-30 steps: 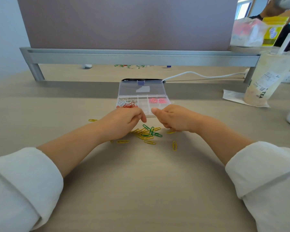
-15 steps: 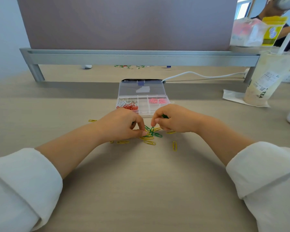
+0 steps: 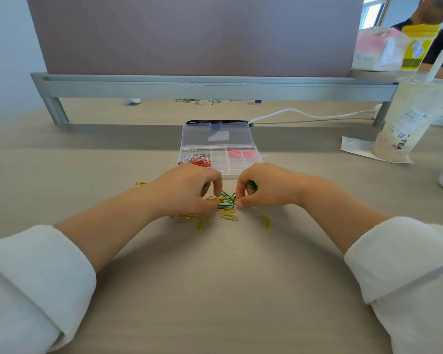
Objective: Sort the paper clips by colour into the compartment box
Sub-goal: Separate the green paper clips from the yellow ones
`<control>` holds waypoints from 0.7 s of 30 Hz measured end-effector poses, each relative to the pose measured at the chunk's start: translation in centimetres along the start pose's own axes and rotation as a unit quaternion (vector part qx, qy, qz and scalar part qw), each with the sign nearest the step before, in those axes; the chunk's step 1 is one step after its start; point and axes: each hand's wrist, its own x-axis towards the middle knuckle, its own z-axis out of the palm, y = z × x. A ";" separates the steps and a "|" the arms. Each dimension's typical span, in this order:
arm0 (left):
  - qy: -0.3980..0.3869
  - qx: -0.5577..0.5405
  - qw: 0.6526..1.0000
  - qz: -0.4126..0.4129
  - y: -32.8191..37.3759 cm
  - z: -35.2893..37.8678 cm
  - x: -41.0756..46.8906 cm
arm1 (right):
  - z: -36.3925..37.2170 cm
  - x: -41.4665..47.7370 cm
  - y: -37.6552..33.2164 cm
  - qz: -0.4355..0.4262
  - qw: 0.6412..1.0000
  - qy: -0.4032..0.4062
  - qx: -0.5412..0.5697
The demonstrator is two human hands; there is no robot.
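Clear box [image 3: 219, 162] open: white clips [image 3: 189, 157], red clips [image 3: 202, 163] left, pink clips [image 3: 241, 153] right; green clips [image 3: 225, 206], yellow clips [image 3: 229, 217] loose in front.

Most of green clips [image 3: 252, 184] hidden inside right hand [image 3: 266, 187]; left hand [image 3: 184, 191] covers part of clip pile [image 3: 226, 206]; its fingers' [image 3: 214, 180] grasp unclear; cup [image 3: 412, 118] cropped by right edge.
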 end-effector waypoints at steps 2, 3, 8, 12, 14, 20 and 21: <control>-0.007 0.011 1.000 0.020 0.3 0.2 0.0 | 0.0 0.0 0.0 -0.001 1.000 -0.008 -0.014; -0.012 0.021 0.999 0.024 0.4 0.4 0.1 | 0.1 0.1 0.0 -0.001 1.000 -0.013 -0.022; -0.032 0.028 0.999 0.014 0.3 0.6 0.4 | 0.4 0.3 -0.1 -0.002 1.000 0.009 0.009; -0.072 0.011 0.997 0.004 0.3 0.5 0.5 | 0.6 0.4 0.0 -0.003 0.995 0.029 0.096; -0.080 0.012 0.997 0.005 0.3 0.5 0.4 | 0.6 0.3 0.1 -0.002 0.992 0.032 0.124; 0.033 -0.073 0.997 -0.009 -0.1 0.9 0.4 | 0.3 0.4 0.6 -0.007 0.993 0.037 0.114; 0.051 -0.094 0.994 -0.018 -0.2 0.9 0.4 | 0.3 0.3 0.6 -0.012 0.993 0.037 0.111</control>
